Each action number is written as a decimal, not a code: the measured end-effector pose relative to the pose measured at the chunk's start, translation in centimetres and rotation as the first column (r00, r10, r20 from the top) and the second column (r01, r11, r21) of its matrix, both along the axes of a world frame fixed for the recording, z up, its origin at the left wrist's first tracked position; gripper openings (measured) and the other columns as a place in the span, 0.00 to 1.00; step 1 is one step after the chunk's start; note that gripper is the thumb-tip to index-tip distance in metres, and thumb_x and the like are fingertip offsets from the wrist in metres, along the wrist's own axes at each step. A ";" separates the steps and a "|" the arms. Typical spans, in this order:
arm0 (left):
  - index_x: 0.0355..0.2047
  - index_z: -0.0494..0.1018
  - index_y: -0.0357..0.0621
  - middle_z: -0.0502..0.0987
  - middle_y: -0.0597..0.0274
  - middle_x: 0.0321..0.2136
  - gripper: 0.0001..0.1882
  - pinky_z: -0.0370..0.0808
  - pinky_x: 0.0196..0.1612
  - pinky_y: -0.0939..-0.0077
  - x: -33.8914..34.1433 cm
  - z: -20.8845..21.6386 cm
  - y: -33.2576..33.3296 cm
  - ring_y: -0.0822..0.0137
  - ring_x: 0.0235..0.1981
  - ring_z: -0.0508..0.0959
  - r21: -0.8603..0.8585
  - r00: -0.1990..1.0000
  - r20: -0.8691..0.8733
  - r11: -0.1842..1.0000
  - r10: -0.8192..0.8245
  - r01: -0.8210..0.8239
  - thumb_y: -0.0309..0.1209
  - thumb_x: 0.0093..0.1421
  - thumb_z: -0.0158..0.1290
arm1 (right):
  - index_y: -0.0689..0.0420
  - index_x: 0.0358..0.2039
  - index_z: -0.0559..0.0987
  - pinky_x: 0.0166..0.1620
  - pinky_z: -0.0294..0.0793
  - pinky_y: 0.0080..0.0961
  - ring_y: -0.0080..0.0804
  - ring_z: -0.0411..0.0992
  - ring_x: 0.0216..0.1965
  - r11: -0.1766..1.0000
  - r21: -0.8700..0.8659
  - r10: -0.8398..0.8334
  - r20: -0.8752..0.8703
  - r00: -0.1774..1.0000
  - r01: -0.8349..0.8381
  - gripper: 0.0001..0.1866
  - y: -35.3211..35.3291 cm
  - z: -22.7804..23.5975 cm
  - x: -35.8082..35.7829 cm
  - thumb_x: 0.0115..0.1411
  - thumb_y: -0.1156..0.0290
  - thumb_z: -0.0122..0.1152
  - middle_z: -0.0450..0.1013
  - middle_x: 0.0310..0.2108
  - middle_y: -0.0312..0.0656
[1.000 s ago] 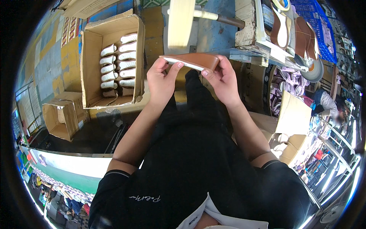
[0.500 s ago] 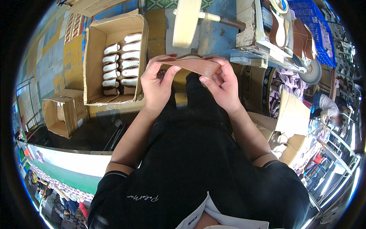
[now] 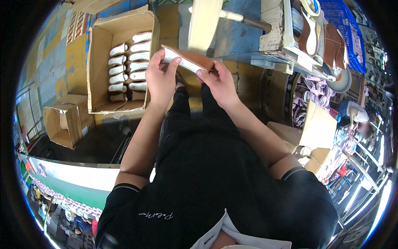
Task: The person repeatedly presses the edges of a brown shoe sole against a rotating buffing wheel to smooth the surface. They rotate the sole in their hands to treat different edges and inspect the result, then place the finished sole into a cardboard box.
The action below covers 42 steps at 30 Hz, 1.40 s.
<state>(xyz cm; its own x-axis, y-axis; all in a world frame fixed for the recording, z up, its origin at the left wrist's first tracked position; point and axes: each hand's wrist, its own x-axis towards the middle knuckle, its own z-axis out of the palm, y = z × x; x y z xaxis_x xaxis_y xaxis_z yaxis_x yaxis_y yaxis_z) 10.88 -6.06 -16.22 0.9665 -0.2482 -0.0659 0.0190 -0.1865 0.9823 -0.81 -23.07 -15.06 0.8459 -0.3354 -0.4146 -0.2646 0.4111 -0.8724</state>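
Observation:
Between both hands is a wedge shoe sole (image 3: pixel 191 58), brown on its upper side and white along the side facing me. My left hand (image 3: pixel 161 79) grips its left end, thumb on the white side and fingers behind. My right hand (image 3: pixel 220 85) pinches its right end, with the thumb against the lower edge; some of its fingers are hidden. The sole slants down to the right. Just beyond it, close by, is a pale cream wheel (image 3: pixel 204 27) on a metal shaft (image 3: pixel 244 20).
To the left, an open carton (image 3: pixel 94 66) holds rows of white soles (image 3: pixel 138 66), near a smaller carton (image 3: pixel 62 126). A worn bench (image 3: pixel 271 43) at right carries brown sole pieces (image 3: pixel 333 43). Beside it are a blue crate (image 3: pixel 346 35), a grey disc (image 3: pixel 341 82) and lilac pieces (image 3: pixel 309 93).
Both hands have shifted left with the sole, the right hand most. The sole has turned, so its white side now shows where brown faced me before.

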 end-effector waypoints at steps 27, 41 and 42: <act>0.51 0.79 0.35 0.85 0.66 0.44 0.10 0.82 0.51 0.81 1.3 -1.1 -2.5 0.78 0.44 0.83 -0.092 0.999 -0.044 0.996 -0.021 0.017 0.20 0.74 0.67 | 0.62 0.54 0.79 0.47 0.78 0.22 0.17 0.75 0.41 0.909 -0.415 -0.020 0.072 0.997 0.048 0.19 -1.8 -1.1 0.8 0.71 0.70 0.80 0.80 0.43 0.34; 0.51 0.82 0.32 0.88 0.61 0.43 0.10 0.84 0.52 0.75 0.1 -0.6 -2.8 0.75 0.45 0.86 -0.080 0.995 -0.093 0.997 -0.021 0.014 0.22 0.73 0.69 | 0.62 0.58 0.76 0.45 0.76 0.21 0.17 0.72 0.40 0.889 -0.456 -0.026 0.052 0.998 0.047 0.21 -1.8 -1.5 -0.3 0.73 0.71 0.78 0.79 0.42 0.34; 0.51 0.83 0.31 0.89 0.59 0.44 0.10 0.85 0.52 0.73 0.1 -0.7 -2.9 0.73 0.45 0.87 -0.101 0.996 -0.092 0.995 -0.020 0.010 0.21 0.72 0.69 | 0.63 0.59 0.76 0.45 0.76 0.21 0.17 0.73 0.41 0.866 -0.499 -0.031 0.015 0.999 0.034 0.21 -1.8 -1.4 -0.3 0.73 0.71 0.78 0.79 0.42 0.34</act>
<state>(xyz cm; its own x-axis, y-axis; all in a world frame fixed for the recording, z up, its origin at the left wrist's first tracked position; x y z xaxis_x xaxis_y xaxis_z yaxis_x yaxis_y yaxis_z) 10.97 -8.93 -16.94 0.9535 -0.2725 -0.1288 0.1087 -0.0876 0.9902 -1.08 -24.91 -16.45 0.8326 -0.5240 -0.1794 -0.2529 -0.0717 -0.9648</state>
